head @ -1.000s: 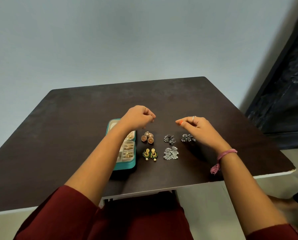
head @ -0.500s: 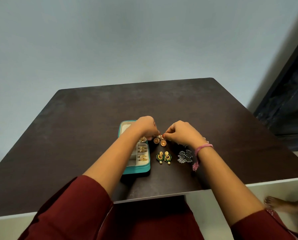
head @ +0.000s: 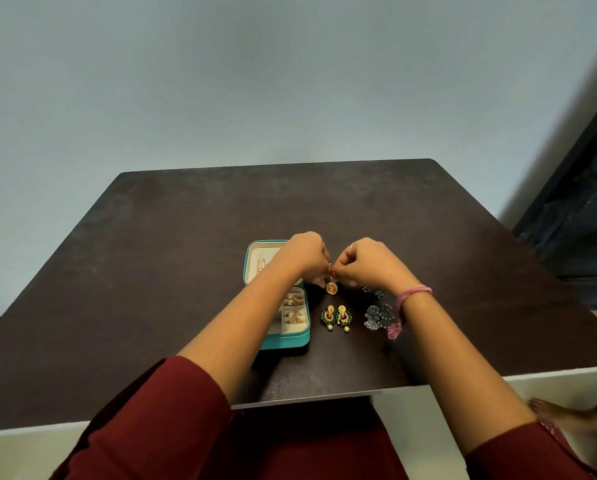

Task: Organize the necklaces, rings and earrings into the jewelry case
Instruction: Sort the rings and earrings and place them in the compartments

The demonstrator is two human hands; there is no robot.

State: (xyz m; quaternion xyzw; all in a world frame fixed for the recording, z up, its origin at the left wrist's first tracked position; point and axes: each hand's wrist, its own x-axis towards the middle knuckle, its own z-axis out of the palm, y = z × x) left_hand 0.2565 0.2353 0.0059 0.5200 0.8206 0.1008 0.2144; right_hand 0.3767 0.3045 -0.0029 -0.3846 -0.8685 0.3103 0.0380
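An open teal jewelry case (head: 283, 341) lies on the dark table (head: 186, 237), with gold rings (head: 294, 301) in its cream slots. My left hand (head: 305, 254) and my right hand (head: 370, 265) meet just right of the case, both pinching a round orange-gold earring (head: 331, 287) that hangs between them. A green-and-gold earring pair (head: 337, 317) lies in front. Two silver earring pairs (head: 378, 315) (head: 373, 291) lie under my right wrist, partly hidden.
A pink thread band (head: 413, 294) circles my right wrist. The table's near edge (head: 325, 398) sits above my maroon lap. A bare foot (head: 564, 417) shows on the floor at right. A dark panel (head: 581, 209) stands at far right.
Both hands came together from apart, dropped onto the orange-gold earrings and now hold one lifted off the table. The camera view shifted slightly.
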